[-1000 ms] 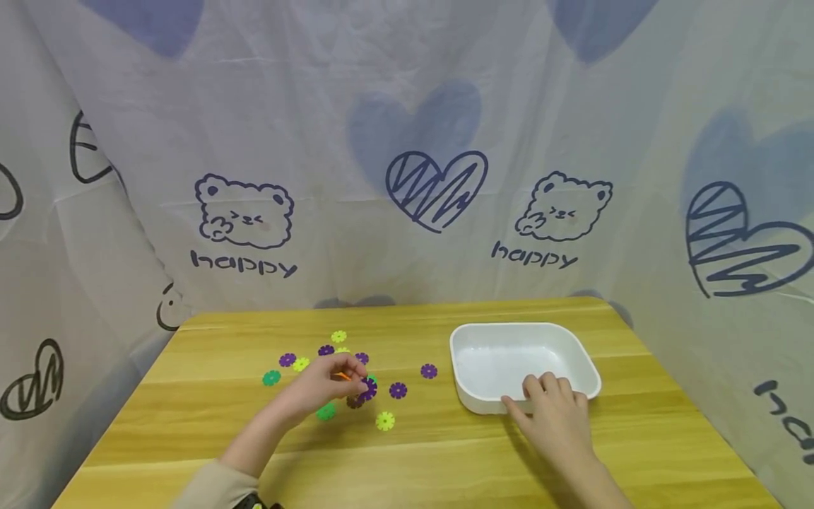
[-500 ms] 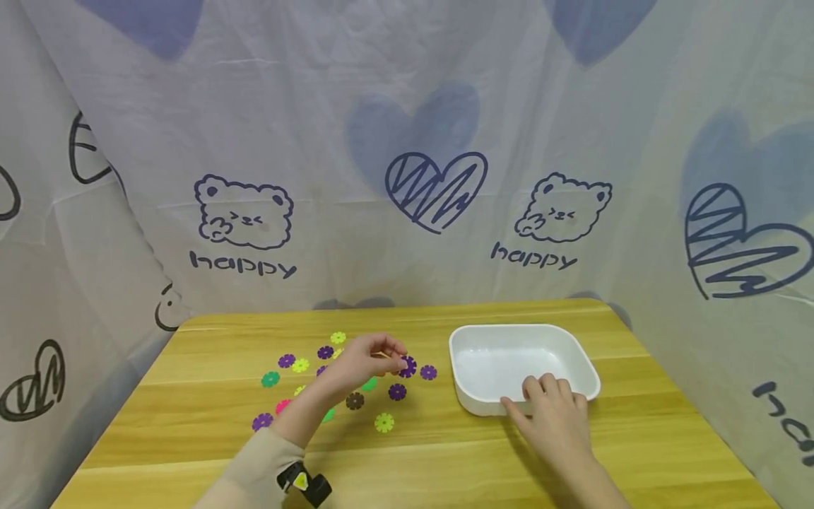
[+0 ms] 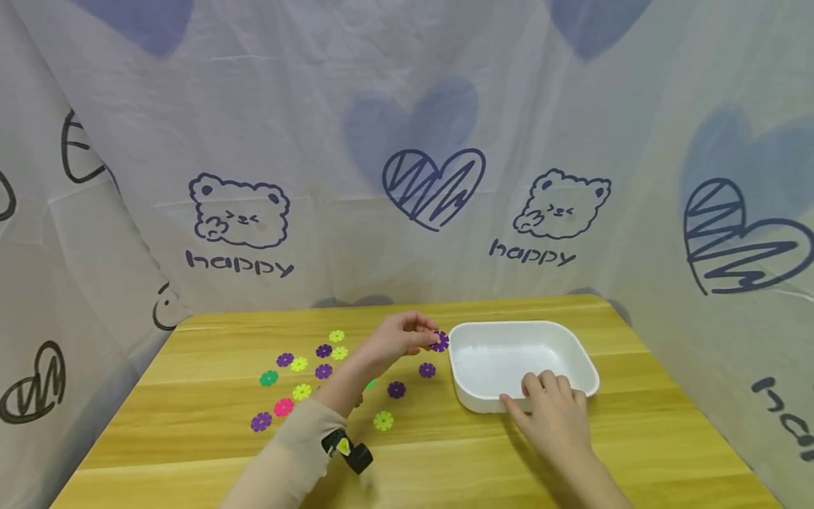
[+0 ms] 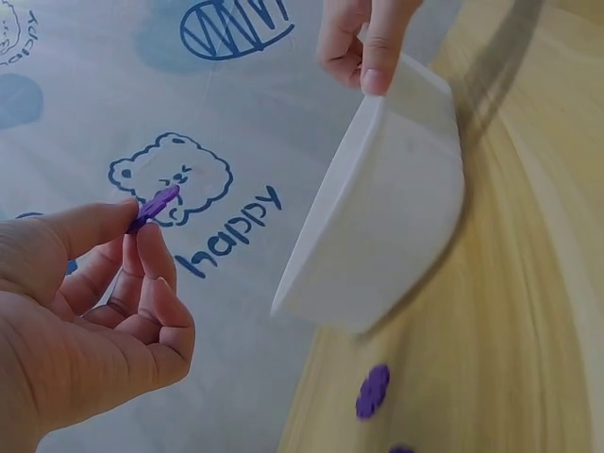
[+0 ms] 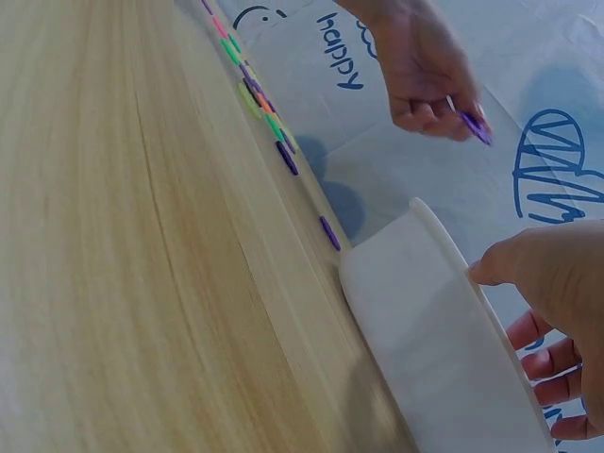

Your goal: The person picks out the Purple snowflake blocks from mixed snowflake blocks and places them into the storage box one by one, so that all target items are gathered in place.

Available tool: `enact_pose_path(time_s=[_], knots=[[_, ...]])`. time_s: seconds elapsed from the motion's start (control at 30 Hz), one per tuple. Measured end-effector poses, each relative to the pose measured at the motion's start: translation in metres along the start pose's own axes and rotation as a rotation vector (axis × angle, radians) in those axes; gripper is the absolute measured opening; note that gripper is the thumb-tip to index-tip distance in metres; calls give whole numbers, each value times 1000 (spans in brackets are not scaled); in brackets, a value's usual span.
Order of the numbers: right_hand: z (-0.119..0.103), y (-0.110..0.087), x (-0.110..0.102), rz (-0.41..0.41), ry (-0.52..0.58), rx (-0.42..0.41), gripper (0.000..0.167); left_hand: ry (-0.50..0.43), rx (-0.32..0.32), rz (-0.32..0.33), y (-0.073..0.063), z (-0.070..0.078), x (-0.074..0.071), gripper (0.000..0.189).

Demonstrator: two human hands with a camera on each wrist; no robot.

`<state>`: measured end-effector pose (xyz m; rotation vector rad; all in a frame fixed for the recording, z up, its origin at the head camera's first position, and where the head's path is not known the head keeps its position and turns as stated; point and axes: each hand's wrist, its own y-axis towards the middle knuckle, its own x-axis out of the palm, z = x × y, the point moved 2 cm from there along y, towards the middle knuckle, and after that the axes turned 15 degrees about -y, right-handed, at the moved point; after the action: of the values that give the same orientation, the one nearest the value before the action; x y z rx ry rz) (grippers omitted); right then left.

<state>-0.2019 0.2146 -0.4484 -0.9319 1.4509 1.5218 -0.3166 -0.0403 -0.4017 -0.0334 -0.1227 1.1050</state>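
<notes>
My left hand (image 3: 396,345) pinches a purple notched plastic disc (image 3: 440,341) between thumb and fingertips. In the head view this disc overlaps the left rim of a white plastic tub (image 3: 473,396); the left wrist view shows it (image 4: 154,209) raised in the air, apart from the tub (image 4: 377,226). My right hand (image 3: 558,418) grips the tub's near rim, thumb outside and fingers over the inner side. More discs of the same flower shape lie flat on the table, such as a purple one (image 3: 427,370) just left of the tub. My left forearm hides some of them.
Several loose discs, including a yellow (image 3: 384,420), a pink (image 3: 284,407) and a green one (image 3: 269,378), are spread over the left half of the wooden table (image 3: 432,466). A printed white curtain (image 3: 343,233) hangs close behind the table and along both sides.
My left hand has carried the purple disc up and rightward from the scattered discs to the tub's left rim. The right hand has stayed at the near rim.
</notes>
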Motion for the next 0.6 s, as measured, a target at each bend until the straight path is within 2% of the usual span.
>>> enact_pose_path(time_s=[0.27, 0.4, 0.6], knots=[[1, 0, -1, -17, -9, 6, 39, -76, -18, 45, 34, 5, 31, 19], [2, 0, -2, -15, -8, 8, 38, -130, -36, 61, 55, 2, 48, 16], [1, 1, -1, -9, -3, 11, 37, -184, -101, 73, 80, -6, 72, 16]])
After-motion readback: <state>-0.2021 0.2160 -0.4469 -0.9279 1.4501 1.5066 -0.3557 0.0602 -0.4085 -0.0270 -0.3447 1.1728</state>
